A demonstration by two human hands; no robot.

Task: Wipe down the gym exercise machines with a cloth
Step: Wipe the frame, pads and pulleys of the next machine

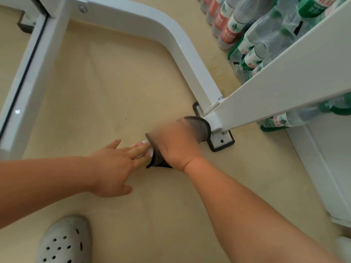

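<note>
Head view looks down at the beige floor point(104, 88), where the white machine frame point(171, 33) stands with one upright at the far left and a bent tube running to the right. Near the left, a grey perforated shoe point(64, 242) is on the floor. The left hand point(112, 164) reaches in from the left with its fingers straight and spread, and the fingertips rest on the short white end of a low bar point(143, 143); it grips nothing. Just to the right of them is the dark grey cloth point(204, 126), wrapped over this low bar. The right hand point(176, 147) lies on top of it and seems to curl around cloth and bar together, but the hand is blurred, so single fingers are not clear. Further right, the bar meets a joint above a black foot plate point(222, 142), and water bottles point(247, 35) stand at the far right. I judge that wiping of this low bar is the step in hand. The next move probably needs the cloth to slide along the bar with firm pressure, and then to pass to the joint and the sloped beam.
</note>
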